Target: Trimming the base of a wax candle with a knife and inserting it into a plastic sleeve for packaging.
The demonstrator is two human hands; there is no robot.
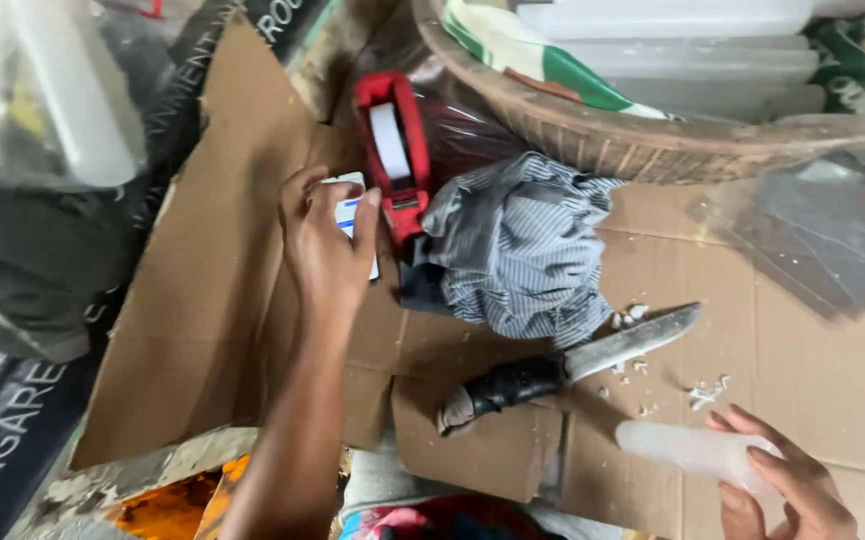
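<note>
The left hand [325, 240] reaches far forward over the brown cardboard [813, 370]. Its fingers curl around a small white and blue card [351, 205] and pinch it, with the thumb on one edge. The card sits just beside a red tape holder [395, 150], which has a white roll of tape inside it. The thumb nearly touches the red holder.

The right hand [788, 490] is low in the corner, close to the person. Its fingers wrap loosely around a whitish, see-through stick [688, 447] that looks like wax or ice. One end of the stick pokes out toward the middle of the cardboard.

Between the two hands lies a big knife [578, 360]. It has a black handle and a dull grey blade, and it rests flat on the cardboard. Little white crumbs [703, 393] lie around the blade.

A crumpled striped cloth [523, 245] sits just behind the knife, right next to the red tape holder. Behind the cloth is a round woven basket [613, 140] with white blocks and a green and white bag in it. Clear plastic sheets [833, 235] lie off to the right side.
</note>
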